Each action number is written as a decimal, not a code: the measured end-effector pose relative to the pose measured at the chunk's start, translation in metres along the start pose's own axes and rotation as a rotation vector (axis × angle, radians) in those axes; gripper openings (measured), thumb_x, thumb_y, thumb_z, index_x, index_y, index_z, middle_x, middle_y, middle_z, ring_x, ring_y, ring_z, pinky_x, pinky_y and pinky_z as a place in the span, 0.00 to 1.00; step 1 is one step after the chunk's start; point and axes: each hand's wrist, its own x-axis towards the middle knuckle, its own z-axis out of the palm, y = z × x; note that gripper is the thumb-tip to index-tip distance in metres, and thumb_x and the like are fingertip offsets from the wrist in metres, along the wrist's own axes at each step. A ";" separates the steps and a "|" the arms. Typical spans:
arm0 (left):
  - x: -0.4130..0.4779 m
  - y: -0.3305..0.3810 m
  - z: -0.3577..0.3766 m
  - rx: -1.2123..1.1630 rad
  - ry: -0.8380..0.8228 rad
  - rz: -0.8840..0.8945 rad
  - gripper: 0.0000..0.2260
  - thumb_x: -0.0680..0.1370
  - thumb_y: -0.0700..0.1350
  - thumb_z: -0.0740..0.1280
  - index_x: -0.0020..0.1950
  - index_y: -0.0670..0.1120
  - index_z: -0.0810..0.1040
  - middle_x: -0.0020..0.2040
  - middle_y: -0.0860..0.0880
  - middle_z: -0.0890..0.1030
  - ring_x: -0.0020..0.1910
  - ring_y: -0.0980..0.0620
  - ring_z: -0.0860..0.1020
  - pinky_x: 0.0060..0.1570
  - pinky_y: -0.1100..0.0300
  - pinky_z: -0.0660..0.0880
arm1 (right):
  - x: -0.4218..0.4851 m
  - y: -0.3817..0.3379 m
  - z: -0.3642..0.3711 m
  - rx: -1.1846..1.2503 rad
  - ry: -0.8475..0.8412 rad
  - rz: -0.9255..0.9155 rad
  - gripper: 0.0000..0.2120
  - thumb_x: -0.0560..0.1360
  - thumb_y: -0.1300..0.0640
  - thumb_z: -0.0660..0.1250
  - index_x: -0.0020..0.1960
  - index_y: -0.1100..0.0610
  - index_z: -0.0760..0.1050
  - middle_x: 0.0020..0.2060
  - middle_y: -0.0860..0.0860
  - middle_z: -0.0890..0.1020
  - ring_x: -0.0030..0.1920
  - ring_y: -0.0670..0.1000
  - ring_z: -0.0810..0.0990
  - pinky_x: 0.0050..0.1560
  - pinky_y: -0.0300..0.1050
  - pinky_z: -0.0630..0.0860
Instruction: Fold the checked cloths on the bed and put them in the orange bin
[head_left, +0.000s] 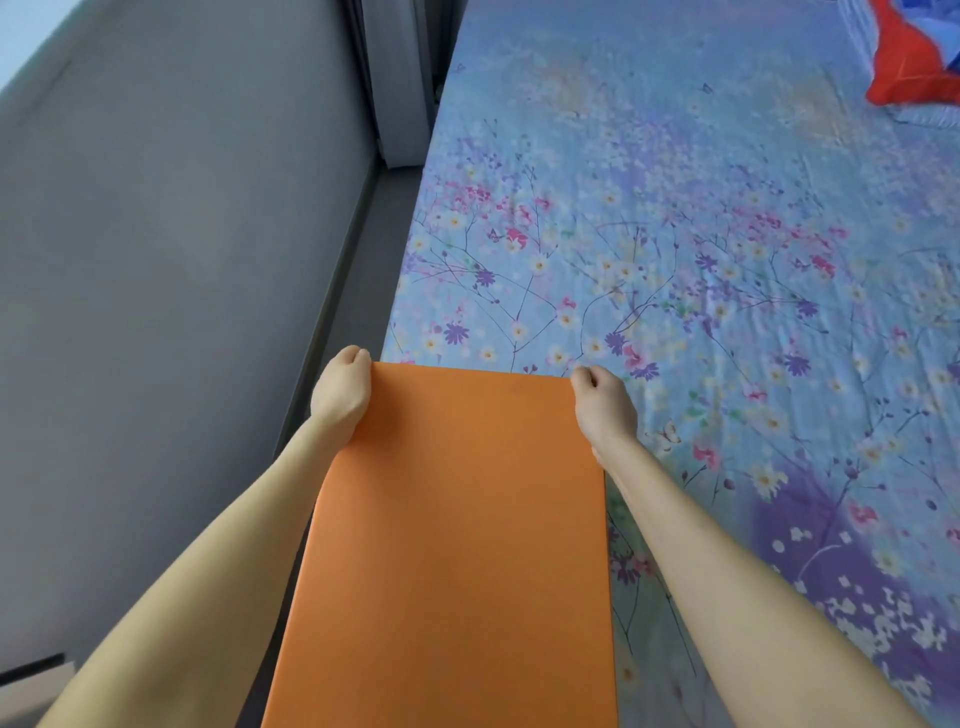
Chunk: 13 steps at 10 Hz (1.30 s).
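Orange bin (457, 519) far corners gripped by left hand (340, 387), right hand (605, 402); bed (675, 234) beyond

— Can you see inside the orange bin (457, 519)?
— No, just one flat side; its near end runs off the bottom.
— Fingertips?
— Curled behind its far edge, left hand (340, 392) and right hand (605, 410) alike (that red-and-blue fabric's (914, 67) cropped too).

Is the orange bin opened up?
Cannot tell. Only one flat side of the bin shows; left hand and right hand grip it.
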 end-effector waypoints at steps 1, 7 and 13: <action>0.001 0.001 0.005 0.129 0.060 0.022 0.11 0.80 0.46 0.49 0.39 0.45 0.61 0.35 0.49 0.66 0.36 0.48 0.64 0.40 0.54 0.61 | 0.008 0.002 0.006 -0.111 0.055 -0.043 0.17 0.80 0.54 0.51 0.32 0.53 0.60 0.26 0.50 0.63 0.29 0.50 0.60 0.31 0.44 0.56; -0.258 -0.167 -0.038 0.354 0.183 0.045 0.20 0.82 0.53 0.44 0.68 0.47 0.64 0.37 0.48 0.75 0.35 0.45 0.72 0.36 0.53 0.67 | -0.262 0.140 0.002 -0.365 0.189 -0.099 0.19 0.82 0.49 0.47 0.62 0.60 0.68 0.42 0.55 0.80 0.42 0.60 0.80 0.31 0.45 0.63; -0.269 -0.159 -0.053 0.659 0.119 0.066 0.21 0.82 0.52 0.44 0.75 0.50 0.52 0.54 0.40 0.76 0.51 0.40 0.75 0.52 0.47 0.70 | -0.285 0.145 -0.013 -0.576 0.022 -0.077 0.18 0.82 0.47 0.43 0.56 0.59 0.65 0.43 0.55 0.80 0.41 0.57 0.79 0.36 0.46 0.68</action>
